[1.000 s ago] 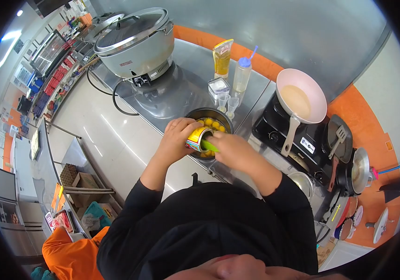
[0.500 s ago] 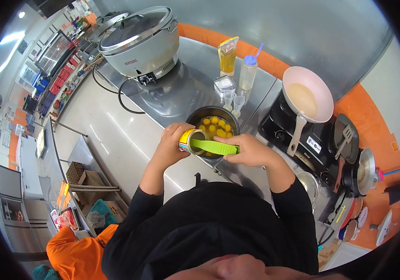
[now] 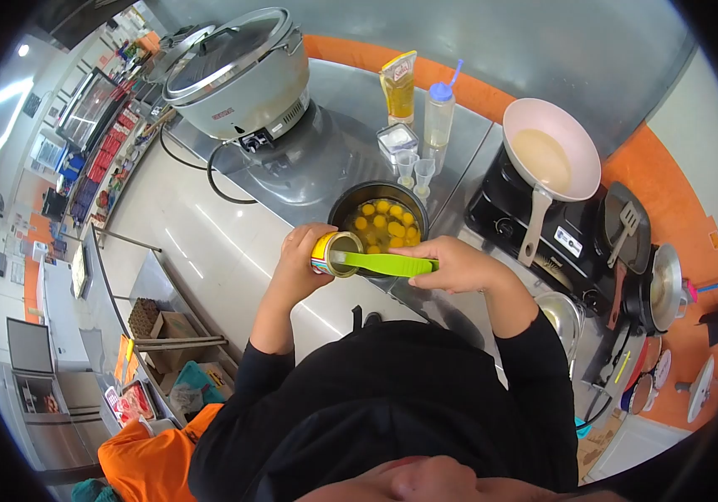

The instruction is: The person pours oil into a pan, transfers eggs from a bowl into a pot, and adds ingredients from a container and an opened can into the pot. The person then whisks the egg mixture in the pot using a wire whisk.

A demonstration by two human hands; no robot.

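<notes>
My left hand [image 3: 299, 261] is wrapped round a small yellow-labelled can [image 3: 322, 253], tipped with its round mouth toward the right. In my right hand [image 3: 458, 264] is a bright green utensil [image 3: 392, 264] with a long, broad body. Its left end reaches into the can's mouth, where a greyish tip shows; the can hides what lies inside. Just beyond both hands, a dark round pot [image 3: 345, 201] stands on the steel counter, with several egg yolks [image 3: 382, 219] in clear liquid. The green utensil overlaps the pot's near edge in this view.
A large rice cooker [image 3: 242, 92] stands back left. Behind the pot are small plastic cups [image 3: 413, 167], a white-filled container [image 3: 397, 140], a squeeze bottle [image 3: 438, 121] and a yellow pouch [image 3: 399, 88]. A pale pan [image 3: 576, 159] sits on the black stove [image 3: 501, 213]. An orange-clad person [image 3: 146, 460] is lower left.
The green utensil has drawn slightly right out of the can, showing its greyish tip. Both hands stay near the pot; the whole view has shifted a little.
</notes>
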